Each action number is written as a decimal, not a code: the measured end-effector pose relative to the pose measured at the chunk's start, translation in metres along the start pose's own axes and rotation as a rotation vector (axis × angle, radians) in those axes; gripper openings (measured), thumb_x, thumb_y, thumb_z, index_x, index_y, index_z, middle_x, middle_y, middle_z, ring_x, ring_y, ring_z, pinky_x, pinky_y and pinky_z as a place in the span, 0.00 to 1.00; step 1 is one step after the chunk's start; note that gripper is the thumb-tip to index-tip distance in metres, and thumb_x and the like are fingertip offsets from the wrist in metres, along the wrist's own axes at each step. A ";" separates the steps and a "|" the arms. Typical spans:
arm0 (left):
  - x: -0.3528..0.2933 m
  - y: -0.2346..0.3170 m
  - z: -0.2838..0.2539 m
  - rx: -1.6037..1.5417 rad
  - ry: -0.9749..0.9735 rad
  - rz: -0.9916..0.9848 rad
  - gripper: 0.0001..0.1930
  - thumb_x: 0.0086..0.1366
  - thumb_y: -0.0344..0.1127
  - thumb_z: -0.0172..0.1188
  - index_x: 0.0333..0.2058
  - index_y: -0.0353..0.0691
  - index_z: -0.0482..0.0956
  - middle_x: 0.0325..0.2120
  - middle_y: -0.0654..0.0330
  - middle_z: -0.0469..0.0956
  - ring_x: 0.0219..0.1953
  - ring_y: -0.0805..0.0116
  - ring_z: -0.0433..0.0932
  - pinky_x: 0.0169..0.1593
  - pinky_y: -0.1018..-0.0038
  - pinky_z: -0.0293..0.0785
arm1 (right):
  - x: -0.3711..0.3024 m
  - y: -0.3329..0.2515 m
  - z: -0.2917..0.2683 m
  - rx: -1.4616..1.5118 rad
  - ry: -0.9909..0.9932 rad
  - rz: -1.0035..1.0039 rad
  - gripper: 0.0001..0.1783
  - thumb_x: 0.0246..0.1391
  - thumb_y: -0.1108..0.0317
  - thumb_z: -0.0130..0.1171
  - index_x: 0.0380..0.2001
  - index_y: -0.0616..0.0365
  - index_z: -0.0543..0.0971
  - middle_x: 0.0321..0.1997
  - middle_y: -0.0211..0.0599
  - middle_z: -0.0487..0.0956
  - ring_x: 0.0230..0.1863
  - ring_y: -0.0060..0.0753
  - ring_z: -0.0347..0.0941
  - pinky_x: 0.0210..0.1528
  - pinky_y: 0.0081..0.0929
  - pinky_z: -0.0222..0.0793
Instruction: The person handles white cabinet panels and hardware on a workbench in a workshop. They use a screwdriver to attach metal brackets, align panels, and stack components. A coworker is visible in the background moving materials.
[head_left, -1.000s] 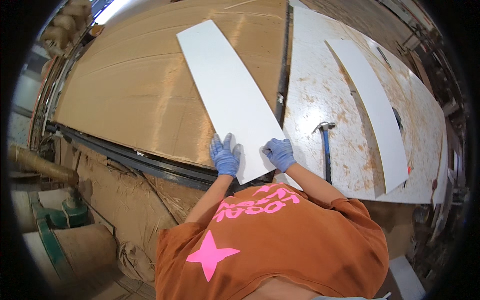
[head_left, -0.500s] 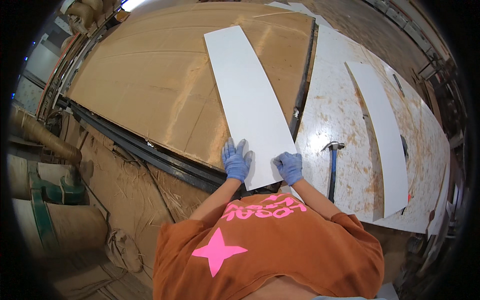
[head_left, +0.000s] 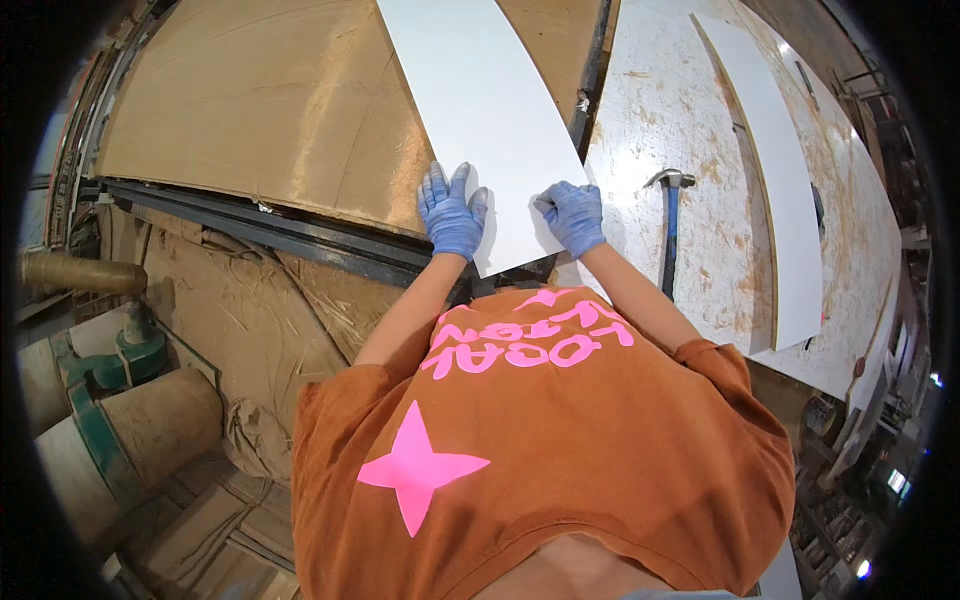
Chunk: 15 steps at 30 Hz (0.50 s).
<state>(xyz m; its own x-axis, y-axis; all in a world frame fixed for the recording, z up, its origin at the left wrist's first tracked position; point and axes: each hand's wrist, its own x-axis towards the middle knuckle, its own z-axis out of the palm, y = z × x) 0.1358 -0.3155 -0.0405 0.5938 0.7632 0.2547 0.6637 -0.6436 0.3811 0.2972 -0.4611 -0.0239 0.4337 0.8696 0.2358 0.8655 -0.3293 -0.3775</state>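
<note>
Apparently the view tips; white panel, upper centre, seems unmoved, work perhaps paused; left hand spread, right hand curled (pinching? cannot tell).

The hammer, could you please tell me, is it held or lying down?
Lying down: the hammer rests on the white surface, apart from the right hand.

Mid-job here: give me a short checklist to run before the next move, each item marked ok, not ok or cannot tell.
1. Left hand at the white panel's left edge: ok.
2. Right hand at that panel's right edge: ok.
3. Hammer lying apart from both hands: ok.
4. Second white panel apart from the first: ok.
5. First panel's far end in view: not ok, cut off by the picture's upper edge.
6. Firmness of the right hand's hold: cannot tell.
</note>
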 end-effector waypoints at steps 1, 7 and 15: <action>-0.006 -0.001 0.000 0.004 -0.009 0.002 0.28 0.60 0.53 0.54 0.57 0.50 0.68 0.61 0.39 0.55 0.64 0.44 0.53 0.67 0.54 0.41 | -0.011 -0.001 0.001 -0.005 0.007 0.004 0.07 0.48 0.57 0.60 0.23 0.44 0.77 0.26 0.27 0.78 0.29 0.33 0.75 0.38 0.36 0.59; -0.005 -0.001 0.000 0.005 -0.013 0.004 0.28 0.60 0.53 0.54 0.57 0.50 0.68 0.62 0.39 0.54 0.64 0.43 0.52 0.67 0.54 0.41 | 0.004 -0.001 -0.001 0.009 -0.004 -0.023 0.07 0.47 0.58 0.60 0.22 0.45 0.75 0.25 0.29 0.77 0.28 0.34 0.74 0.37 0.37 0.58; -0.006 0.000 0.002 0.013 -0.007 0.011 0.27 0.60 0.52 0.53 0.57 0.50 0.68 0.62 0.39 0.54 0.64 0.44 0.52 0.67 0.54 0.41 | 0.001 0.004 -0.004 -0.003 0.007 -0.076 0.07 0.48 0.58 0.59 0.22 0.45 0.76 0.25 0.29 0.77 0.27 0.37 0.73 0.37 0.37 0.58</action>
<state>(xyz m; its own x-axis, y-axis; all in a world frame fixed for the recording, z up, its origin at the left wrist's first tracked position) 0.1327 -0.3206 -0.0437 0.6041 0.7559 0.2525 0.6630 -0.6525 0.3670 0.3018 -0.4631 -0.0214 0.3681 0.8897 0.2700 0.8969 -0.2633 -0.3554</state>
